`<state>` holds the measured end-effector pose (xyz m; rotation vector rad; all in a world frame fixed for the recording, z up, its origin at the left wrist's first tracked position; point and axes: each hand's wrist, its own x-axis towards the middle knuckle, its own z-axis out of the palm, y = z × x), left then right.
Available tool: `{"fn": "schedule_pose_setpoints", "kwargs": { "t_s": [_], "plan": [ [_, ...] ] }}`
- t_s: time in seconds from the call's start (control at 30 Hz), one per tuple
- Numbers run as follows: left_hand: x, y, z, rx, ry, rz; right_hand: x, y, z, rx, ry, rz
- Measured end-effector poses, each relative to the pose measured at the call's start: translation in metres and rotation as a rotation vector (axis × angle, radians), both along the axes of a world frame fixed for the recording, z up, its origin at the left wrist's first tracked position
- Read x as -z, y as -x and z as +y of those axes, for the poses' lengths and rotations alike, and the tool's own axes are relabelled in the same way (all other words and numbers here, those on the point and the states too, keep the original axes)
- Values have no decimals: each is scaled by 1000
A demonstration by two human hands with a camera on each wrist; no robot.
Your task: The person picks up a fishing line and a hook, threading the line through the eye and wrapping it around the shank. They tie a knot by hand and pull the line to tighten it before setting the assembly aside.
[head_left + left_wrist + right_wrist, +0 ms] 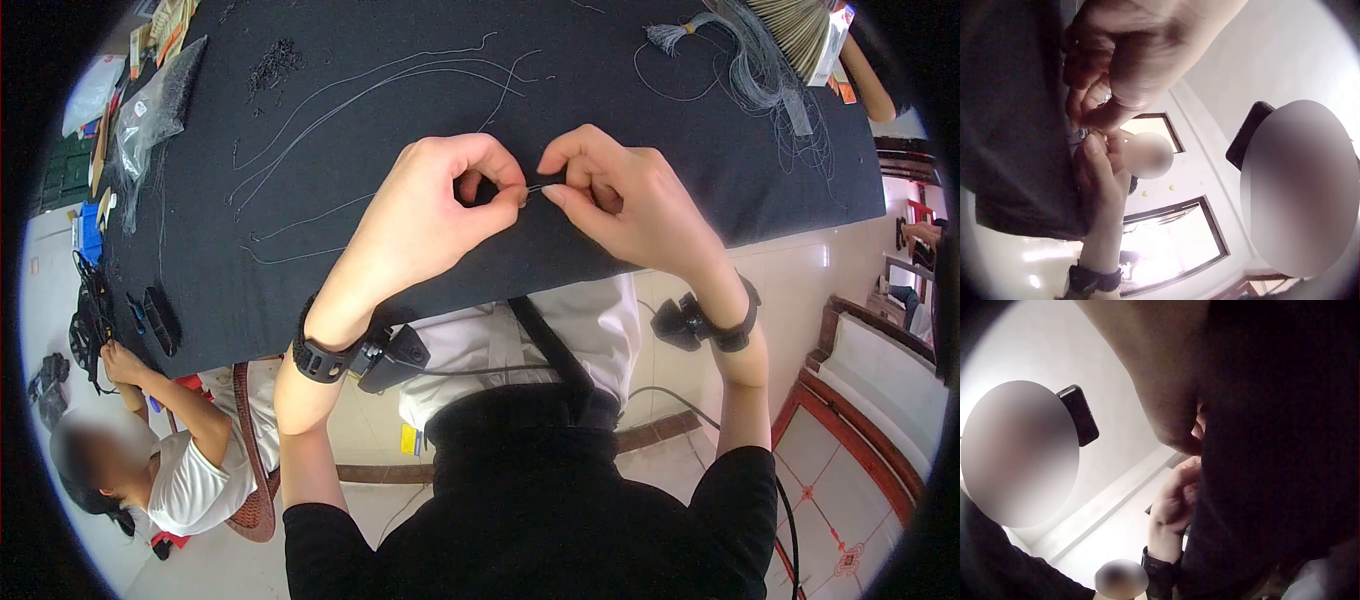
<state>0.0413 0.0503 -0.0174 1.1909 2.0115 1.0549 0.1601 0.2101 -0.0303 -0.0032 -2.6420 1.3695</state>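
Just above the front part of the black-covered table (600,70), my two hands nearly meet fingertip to fingertip. Between them runs a short piece of thin grey cord (535,187). My left hand (425,205) pinches one side of it between thumb and index finger. On the other side, my right hand (640,205) holds it at the thumb tip, its other fingers curled and the index tip raised a little off the thumb. In the left wrist view the fingertips of both hands overlap; in the right wrist view dark cloth hides most of the right fingers.
Several loose grey strands (310,217) lie behind the left hand. A bundle of grey cord (765,60) is at the back right, near a fanned stack (800,35). Small black bits (275,65) and a clear plastic bag (150,125) lie left. Another person (195,460) sits at left.
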Motion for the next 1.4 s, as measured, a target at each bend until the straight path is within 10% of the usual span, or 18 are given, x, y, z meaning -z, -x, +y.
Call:
{"fn": "schedule_pose_setpoints", "kwargs": {
  "t_s": [1.4],
  "plan": [
    [-3,-3,-1,36,-57,62,14,-1,-2,7,-105,250]
  ]
}}
